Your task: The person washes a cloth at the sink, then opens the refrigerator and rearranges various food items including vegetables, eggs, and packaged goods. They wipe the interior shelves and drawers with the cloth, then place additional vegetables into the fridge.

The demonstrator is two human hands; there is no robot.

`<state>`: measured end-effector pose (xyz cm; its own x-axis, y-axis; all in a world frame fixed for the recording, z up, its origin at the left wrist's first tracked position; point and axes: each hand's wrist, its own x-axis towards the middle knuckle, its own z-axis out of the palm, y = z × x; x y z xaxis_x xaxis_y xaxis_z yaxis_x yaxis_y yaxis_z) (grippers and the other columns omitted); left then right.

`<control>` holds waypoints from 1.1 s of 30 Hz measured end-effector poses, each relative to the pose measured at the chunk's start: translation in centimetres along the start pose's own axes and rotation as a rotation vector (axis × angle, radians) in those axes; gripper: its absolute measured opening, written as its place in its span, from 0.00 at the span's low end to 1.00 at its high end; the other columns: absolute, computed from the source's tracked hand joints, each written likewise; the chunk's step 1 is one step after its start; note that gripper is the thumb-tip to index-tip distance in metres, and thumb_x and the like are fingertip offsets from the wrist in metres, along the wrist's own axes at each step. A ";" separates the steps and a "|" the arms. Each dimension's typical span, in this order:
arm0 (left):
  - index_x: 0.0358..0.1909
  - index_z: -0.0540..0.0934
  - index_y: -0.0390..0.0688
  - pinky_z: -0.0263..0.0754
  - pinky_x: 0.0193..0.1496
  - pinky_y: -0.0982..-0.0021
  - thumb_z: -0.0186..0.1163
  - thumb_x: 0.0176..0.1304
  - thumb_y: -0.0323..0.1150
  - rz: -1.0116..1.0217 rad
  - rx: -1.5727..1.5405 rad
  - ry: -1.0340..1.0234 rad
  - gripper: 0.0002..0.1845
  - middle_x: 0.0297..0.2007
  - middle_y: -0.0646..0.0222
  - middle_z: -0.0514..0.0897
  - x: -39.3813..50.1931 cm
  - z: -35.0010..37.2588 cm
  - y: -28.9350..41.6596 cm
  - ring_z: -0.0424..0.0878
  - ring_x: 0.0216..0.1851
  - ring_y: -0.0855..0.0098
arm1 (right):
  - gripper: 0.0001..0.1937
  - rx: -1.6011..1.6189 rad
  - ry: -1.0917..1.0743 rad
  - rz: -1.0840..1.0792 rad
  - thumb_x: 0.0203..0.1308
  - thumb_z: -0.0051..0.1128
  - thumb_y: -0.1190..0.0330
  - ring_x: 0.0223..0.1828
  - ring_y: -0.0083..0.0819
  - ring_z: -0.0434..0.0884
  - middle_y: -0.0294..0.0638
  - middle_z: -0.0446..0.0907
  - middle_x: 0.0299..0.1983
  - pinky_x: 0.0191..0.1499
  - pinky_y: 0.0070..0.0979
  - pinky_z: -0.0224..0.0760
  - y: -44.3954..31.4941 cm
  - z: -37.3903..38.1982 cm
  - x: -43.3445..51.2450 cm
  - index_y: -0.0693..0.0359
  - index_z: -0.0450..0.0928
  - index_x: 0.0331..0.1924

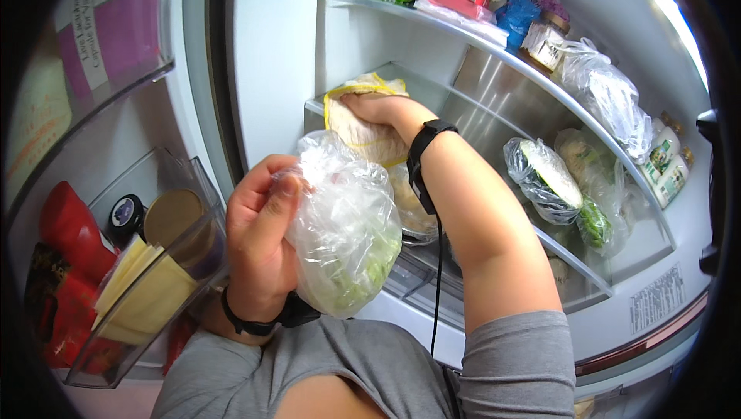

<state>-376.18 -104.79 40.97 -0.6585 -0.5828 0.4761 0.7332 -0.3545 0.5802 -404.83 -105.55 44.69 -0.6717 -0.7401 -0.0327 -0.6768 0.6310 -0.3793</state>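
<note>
My left hand [266, 210] grips the gathered neck of a clear plastic bag [347, 228] in front of the open refrigerator. Pale green leafy vegetable shows through the lower part of the bag. Deeper inside, my right hand [370, 107] presses on a cream cloth [365, 135] with yellow edging, and its fingertips are partly hidden in the folds. The cloth lies over the left end of a glass shelf [422, 80]. Below the cloth, a plastic-covered bowl [414, 205] is partly hidden by the bag and my right arm.
Packages, a jar [544, 46] and a white plastic bag [605, 92] crowd the upper shelf. A wrapped cut gourd [547, 179] and bagged greens [593, 222] sit lower right. The open door's bin [145, 326] at left holds a red bottle [75, 222] and lidded containers. A black cable [438, 286] hangs beside my right arm.
</note>
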 end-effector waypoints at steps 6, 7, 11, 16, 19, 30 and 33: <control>0.46 0.75 0.33 0.72 0.45 0.78 0.57 0.69 0.35 0.111 0.047 0.006 0.13 0.36 0.71 0.80 -0.2 0.1 1.0 0.76 0.37 0.82 | 0.33 -0.125 -0.088 0.254 0.68 0.35 0.42 0.66 0.40 0.69 0.46 0.69 0.65 0.65 0.33 0.59 1.2 -2.4 -4.0 0.58 0.69 0.64; 0.46 0.75 0.33 0.71 0.45 0.78 0.57 0.69 0.35 0.132 0.035 0.005 0.13 0.36 0.71 0.80 -0.2 0.0 1.3 0.76 0.37 0.82 | 0.32 -0.164 -0.107 0.222 0.68 0.36 0.42 0.65 0.40 0.69 0.46 0.70 0.64 0.64 0.33 0.60 1.8 -2.7 -4.6 0.58 0.69 0.64; 0.48 0.76 0.34 0.70 0.47 0.81 0.57 0.69 0.33 0.141 0.055 0.022 0.13 0.36 0.72 0.80 0.1 0.3 1.6 0.76 0.38 0.83 | 0.31 -0.227 -0.079 0.087 0.68 0.38 0.44 0.62 0.40 0.72 0.47 0.73 0.61 0.62 0.33 0.62 3.4 -4.1 -6.8 0.61 0.73 0.61; 0.49 0.77 0.34 0.69 0.50 0.81 0.58 0.68 0.33 0.263 -0.051 -0.115 0.13 0.39 0.69 0.82 2.6 3.6 -0.2 0.77 0.42 0.82 | 0.24 0.036 0.216 -0.100 0.55 0.62 0.52 0.34 0.34 0.81 0.48 0.85 0.32 0.41 0.29 0.72 5.4 -6.5 -13.3 0.69 0.84 0.38; 0.46 0.79 0.35 0.73 0.48 0.79 0.57 0.69 0.32 0.240 -0.145 -0.230 0.11 0.39 0.68 0.83 5.7 6.7 -1.9 0.79 0.41 0.80 | 0.21 -0.065 0.236 -0.036 0.53 0.62 0.54 0.36 0.34 0.83 0.45 0.85 0.35 0.41 0.29 0.74 6.8 -7.4 -15.2 0.65 0.85 0.40; 0.41 0.78 0.35 0.75 0.41 0.78 0.56 0.68 0.29 0.101 -0.305 -0.447 0.07 0.35 0.70 0.81 8.7 14.8 -8.7 0.78 0.35 0.80 | 0.21 0.500 0.311 0.102 0.58 0.61 0.62 0.44 0.23 0.77 0.37 0.81 0.48 0.49 0.26 0.71 13.1 -9.0 -21.7 0.62 0.78 0.53; 0.41 0.78 0.35 0.76 0.41 0.78 0.56 0.68 0.28 0.053 -0.384 -0.423 0.07 0.35 0.69 0.81 8.7 15.0 -9.3 0.78 0.35 0.79 | 0.21 0.568 0.383 0.161 0.62 0.57 0.58 0.43 0.25 0.80 0.35 0.82 0.46 0.46 0.29 0.75 12.7 -9.0 -22.5 0.61 0.77 0.55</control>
<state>-391.30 -95.58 49.66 -0.5721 -0.2917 0.7666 0.7240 -0.6189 0.3048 -401.03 -78.81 48.95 -0.8797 -0.4479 0.1600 -0.3685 0.4292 -0.8246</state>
